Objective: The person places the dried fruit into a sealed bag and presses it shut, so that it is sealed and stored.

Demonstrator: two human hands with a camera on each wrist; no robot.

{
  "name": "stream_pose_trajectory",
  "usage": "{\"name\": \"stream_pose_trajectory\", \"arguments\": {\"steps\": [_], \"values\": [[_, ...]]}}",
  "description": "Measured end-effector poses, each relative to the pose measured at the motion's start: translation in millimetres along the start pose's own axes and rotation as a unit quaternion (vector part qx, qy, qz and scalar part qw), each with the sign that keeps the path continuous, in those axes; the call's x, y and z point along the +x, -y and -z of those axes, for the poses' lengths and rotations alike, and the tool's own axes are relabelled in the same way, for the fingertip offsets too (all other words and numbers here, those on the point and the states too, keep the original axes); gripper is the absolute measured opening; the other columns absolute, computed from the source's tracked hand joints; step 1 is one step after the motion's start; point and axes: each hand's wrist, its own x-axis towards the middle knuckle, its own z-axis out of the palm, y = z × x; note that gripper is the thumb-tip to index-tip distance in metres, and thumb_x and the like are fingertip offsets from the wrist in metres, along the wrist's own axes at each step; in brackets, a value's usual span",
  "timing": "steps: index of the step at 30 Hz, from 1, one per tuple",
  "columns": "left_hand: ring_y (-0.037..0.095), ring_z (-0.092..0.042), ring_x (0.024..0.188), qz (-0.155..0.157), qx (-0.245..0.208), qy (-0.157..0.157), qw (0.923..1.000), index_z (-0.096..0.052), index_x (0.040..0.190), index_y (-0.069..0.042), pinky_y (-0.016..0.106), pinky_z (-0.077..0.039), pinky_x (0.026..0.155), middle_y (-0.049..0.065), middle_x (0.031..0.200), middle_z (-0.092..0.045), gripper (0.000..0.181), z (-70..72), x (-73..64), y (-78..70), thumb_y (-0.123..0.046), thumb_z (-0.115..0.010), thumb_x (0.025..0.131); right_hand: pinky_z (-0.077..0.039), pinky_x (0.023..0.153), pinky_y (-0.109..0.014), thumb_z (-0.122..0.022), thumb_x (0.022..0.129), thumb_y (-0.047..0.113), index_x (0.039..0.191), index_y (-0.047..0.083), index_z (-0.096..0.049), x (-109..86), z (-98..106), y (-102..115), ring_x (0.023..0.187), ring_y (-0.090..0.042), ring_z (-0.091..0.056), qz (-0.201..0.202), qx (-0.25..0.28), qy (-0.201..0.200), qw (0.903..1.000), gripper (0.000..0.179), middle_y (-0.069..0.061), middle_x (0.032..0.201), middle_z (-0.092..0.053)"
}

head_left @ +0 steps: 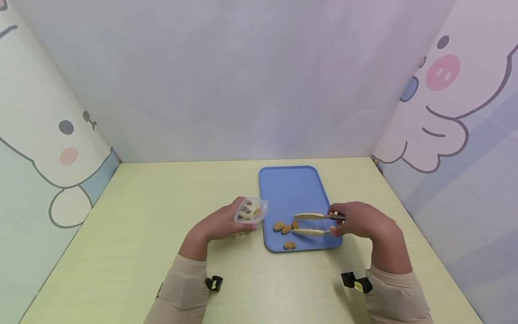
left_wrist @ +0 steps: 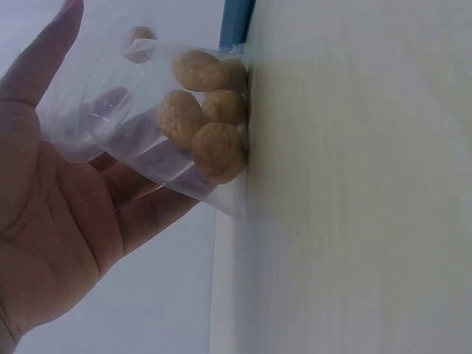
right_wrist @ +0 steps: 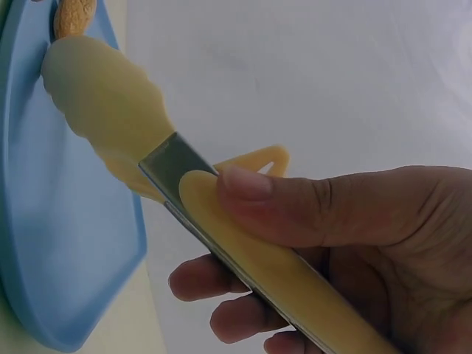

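Note:
My left hand (head_left: 224, 221) grips a clear plastic bag (head_left: 259, 216) just left of the blue tray (head_left: 293, 189). Several brown, wrinkled nuts (left_wrist: 219, 151) lie in the bag's bottom, which appears to touch the table in the left wrist view. In my right hand (head_left: 360, 219) is a pair of tongs (head_left: 311, 217) with pale yellow scalloped tips, pinched between thumb and fingers. Its arms stand apart over the tray's near part. One nut (head_left: 295, 224) is between the tips; whether they touch it I cannot tell. More nuts (head_left: 279, 226) lie beside it on the tray.
One nut (head_left: 289, 245) lies apart near the tray's front edge. The pale wooden table (head_left: 162, 198) meets a light back wall (head_left: 243, 90) and side walls with cartoon animals. Black straps (head_left: 213, 283) are at both wrists over beige sleeves.

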Motion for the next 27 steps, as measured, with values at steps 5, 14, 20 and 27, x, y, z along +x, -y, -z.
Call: {"name": "stream_pose_trajectory", "arguments": {"steps": [5, 14, 20, 27], "values": [[0.019, -0.057, 0.082, 0.001, -0.003, 0.0, 1.0, -0.038, 0.134, -0.029, 0.035, -0.046, 0.07, 0.004, 0.098, -0.06, 0.074, 0.0, -0.3, -0.5, -0.06, -0.074, 0.078, -0.044, 0.07, -0.037, -0.079, 0.08, 0.032, 0.111, 0.021, -0.064, 1.0, -1.2, 1.7, 0.08, -0.014, -0.054, -0.005, -0.003, 0.003, 1.0, 0.036, 0.006, 0.087, -0.061], [0.018, -0.056, 0.082, 0.004, 0.006, -0.001, 1.0, -0.038, 0.135, -0.028, 0.034, -0.046, 0.07, 0.003, 0.098, -0.06, 0.074, -0.2, -0.7, 0.2, -0.06, -0.074, 0.078, -0.043, 0.07, -0.036, -0.077, 0.082, 0.03, 0.107, 0.023, -0.064, 2.0, -1.8, 0.5, 0.079, -0.014, -0.054, 0.007, -0.007, 0.002, 1.0, 0.028, 0.006, 0.086, -0.061], [0.018, -0.057, 0.081, 0.002, 0.005, -0.001, 1.0, -0.038, 0.134, -0.029, 0.034, -0.046, 0.069, 0.003, 0.097, -0.06, 0.074, 0.0, -0.8, 0.2, -0.06, -0.074, 0.078, -0.044, 0.07, -0.035, -0.076, 0.083, 0.031, 0.108, 0.023, -0.065, 1.9, 0.9, 0.0, 0.079, -0.013, -0.054, 0.015, -0.01, -0.013, 0.9998, 0.029, 0.006, 0.086, -0.061], [0.019, -0.057, 0.081, -0.002, 0.0, 0.001, 1.0, -0.038, 0.134, -0.03, 0.035, -0.047, 0.069, 0.004, 0.098, -0.061, 0.073, 0.4, -0.5, -0.3, -0.059, -0.074, 0.078, -0.046, 0.073, -0.037, -0.074, 0.086, 0.037, 0.116, 0.02, -0.064, 2.9, 4.3, -1.9, 0.083, -0.013, -0.056, 0.037, -0.01, -0.052, 0.9979, 0.036, 0.007, 0.091, -0.065]]}}
